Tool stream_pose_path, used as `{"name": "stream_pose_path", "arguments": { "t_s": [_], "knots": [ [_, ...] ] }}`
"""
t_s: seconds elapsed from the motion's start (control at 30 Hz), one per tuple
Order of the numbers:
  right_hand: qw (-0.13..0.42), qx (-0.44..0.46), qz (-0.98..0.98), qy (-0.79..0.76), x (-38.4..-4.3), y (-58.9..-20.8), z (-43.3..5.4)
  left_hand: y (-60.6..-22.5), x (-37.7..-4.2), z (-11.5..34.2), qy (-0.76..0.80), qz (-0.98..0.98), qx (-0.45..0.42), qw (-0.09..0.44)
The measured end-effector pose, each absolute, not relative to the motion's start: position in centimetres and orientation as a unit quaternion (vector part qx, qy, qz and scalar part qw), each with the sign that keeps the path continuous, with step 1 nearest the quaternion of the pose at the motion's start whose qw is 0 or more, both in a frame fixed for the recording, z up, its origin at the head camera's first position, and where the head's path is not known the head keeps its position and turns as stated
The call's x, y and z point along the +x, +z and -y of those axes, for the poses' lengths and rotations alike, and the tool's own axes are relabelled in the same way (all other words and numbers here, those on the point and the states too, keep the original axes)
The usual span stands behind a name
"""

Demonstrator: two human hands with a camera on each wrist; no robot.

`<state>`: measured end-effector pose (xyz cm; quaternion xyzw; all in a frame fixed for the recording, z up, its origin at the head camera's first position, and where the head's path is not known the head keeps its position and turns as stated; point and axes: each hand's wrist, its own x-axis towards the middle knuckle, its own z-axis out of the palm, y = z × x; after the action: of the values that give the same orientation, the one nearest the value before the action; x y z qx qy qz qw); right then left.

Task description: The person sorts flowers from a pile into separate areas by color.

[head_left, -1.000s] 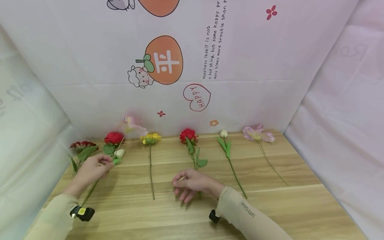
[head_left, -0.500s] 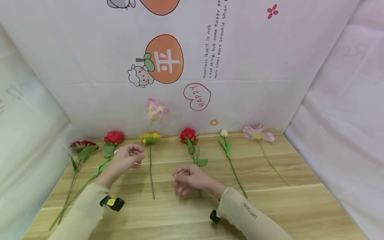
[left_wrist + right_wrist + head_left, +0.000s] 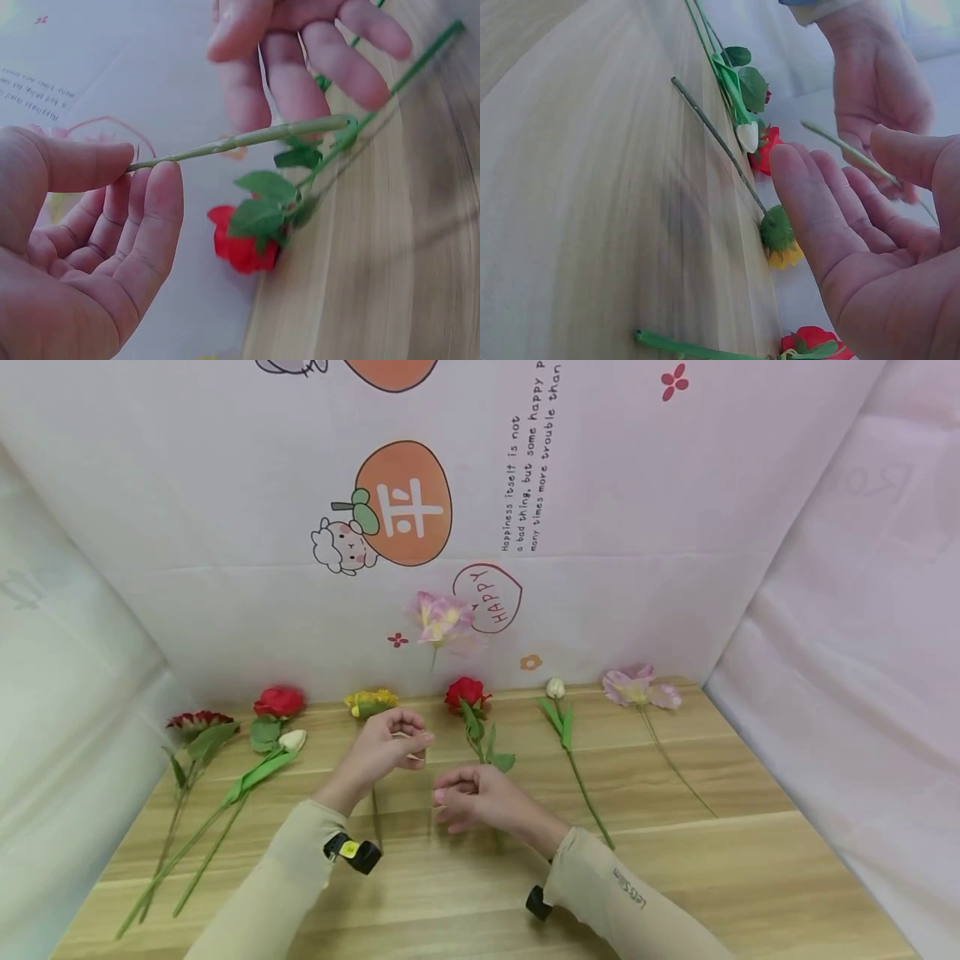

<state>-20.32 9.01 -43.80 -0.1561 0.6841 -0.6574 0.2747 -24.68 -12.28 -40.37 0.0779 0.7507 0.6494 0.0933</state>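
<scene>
My left hand [image 3: 382, 747] pinches the thin green stem [image 3: 240, 141] of an artificial pink flower [image 3: 441, 618] between thumb and forefinger. Held above the table, the flower has its pink and yellow petals upward in front of the back cloth. My right hand [image 3: 487, 797] hovers just to the right, its thumb and fingers [image 3: 821, 217] apart with nothing held. In the left wrist view, the stem's lower end overlaps the right hand's fingertips. Under the right hand lies a red rose [image 3: 467, 693]; a yellow flower [image 3: 371, 702] lies partly hidden behind the left hand.
On the wooden table [image 3: 675, 893], a dark red flower [image 3: 198, 722], another red rose [image 3: 279, 702] and a white tulip [image 3: 292, 741] lie at the left. Another white tulip [image 3: 555, 687] and a pink flower [image 3: 641, 687] lie at the right. White cloth [image 3: 637, 527] encloses the back and sides.
My left hand has carried the pink flower from the left tulip rightward, past the yellow flower, toward my right hand. The right hand has stayed nearly in place, rising slightly.
</scene>
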Motion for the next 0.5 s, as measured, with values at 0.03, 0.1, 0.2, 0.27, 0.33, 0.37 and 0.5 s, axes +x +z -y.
{"name": "stream_pose_path", "arguments": {
  "t_s": [0.03,0.1,0.2,0.27,0.33,0.37,0.5],
  "knots": [
    [0.274,-0.157,-0.683,-0.658,-20.3,-43.8,-9.0,-40.3,-24.7,12.0,0.649,-0.751,0.078,0.094],
    [0.273,-0.157,-0.680,-0.662,-20.2,-43.7,-8.9,-40.1,-24.8,11.4,0.652,-0.748,0.078,0.096],
    [0.269,-0.156,-0.675,-0.669,-20.2,-43.8,-8.9,-39.8,-24.7,10.9,0.659,-0.742,0.080,0.095],
    [0.265,-0.155,-0.671,-0.674,-20.2,-43.9,-8.9,-39.5,-24.5,10.6,0.664,-0.737,0.080,0.096],
    [0.261,-0.156,-0.670,-0.677,-20.2,-44.0,-8.9,-39.3,-24.3,10.4,0.667,-0.734,0.080,0.098],
    [0.258,-0.158,-0.671,-0.677,-20.2,-44.0,-9.0,-39.3,-24.3,10.4,0.669,-0.732,0.081,0.100],
    [0.247,-0.171,-0.681,-0.668,-20.1,-44.0,-9.3,-39.2,-24.2,10.4,0.676,-0.725,0.086,0.102]
  ]
}}
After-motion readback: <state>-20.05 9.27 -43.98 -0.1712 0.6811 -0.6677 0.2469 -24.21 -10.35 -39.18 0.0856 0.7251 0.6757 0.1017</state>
